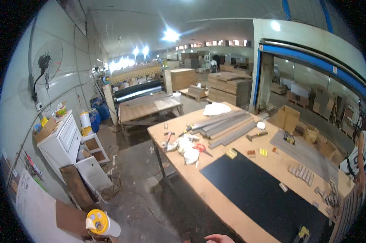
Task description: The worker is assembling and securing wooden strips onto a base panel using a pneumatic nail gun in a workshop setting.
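Note:
Only a small part of my right hand (219, 238) shows at the lower edge, beside the near edge of the worktable (183, 164); its fingers are mostly cut off, so I cannot tell what it holds. My left hand is out of the picture. On the table lies a long black panel (259, 190). Beyond it are a stack of grey-brown wood strips (227, 127), a hammer (256, 135), red-handled scissors (200, 148) and a crumpled white cloth (187, 148). Several small blocks (301, 174) stand in rows at the right.
A white bucket with a yellow rim (102, 223) stands on the floor at lower left. Behind it are a white cabinet (65, 141) and loose boards (78, 186). A roller machine (138, 93) stands ahead. Cardboard boxes (287, 117) sit past the table's far side.

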Available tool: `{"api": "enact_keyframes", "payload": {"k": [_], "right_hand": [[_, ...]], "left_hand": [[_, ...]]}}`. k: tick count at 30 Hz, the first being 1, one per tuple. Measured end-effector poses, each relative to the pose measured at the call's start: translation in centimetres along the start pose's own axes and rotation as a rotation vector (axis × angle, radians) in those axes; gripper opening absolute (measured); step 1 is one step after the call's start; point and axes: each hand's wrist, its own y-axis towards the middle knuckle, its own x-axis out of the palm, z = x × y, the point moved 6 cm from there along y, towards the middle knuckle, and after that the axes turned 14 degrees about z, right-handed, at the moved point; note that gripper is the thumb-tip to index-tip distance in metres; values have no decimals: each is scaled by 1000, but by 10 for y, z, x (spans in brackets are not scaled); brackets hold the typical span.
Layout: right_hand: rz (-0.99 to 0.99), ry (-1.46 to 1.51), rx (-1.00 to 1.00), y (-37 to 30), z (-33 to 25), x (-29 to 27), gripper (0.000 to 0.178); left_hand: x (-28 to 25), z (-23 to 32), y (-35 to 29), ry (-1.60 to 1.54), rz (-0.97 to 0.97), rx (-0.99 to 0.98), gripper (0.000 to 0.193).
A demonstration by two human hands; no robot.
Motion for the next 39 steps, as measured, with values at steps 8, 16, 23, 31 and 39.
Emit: {"api": "enact_keyframes", "payload": {"k": [8,16,23,31,39], "right_hand": [[929,-520,-198,102,37,-136,32],[1385,-1210,25,95,63,-165,51],[1378,-1193,14,102,62,-169,48],[1255,-1064,224,101,79,-185,55],[1238,-1010,252,102,81,-193,57]], "left_hand": [[-36,234,219,-527,287,370,28],[-73,502,175,-556,221,639,31],[8,557,178,45,320,1217,47],[21,580,153,169,339,1163,53],[37,582,160,213,341,1186,51]]}}
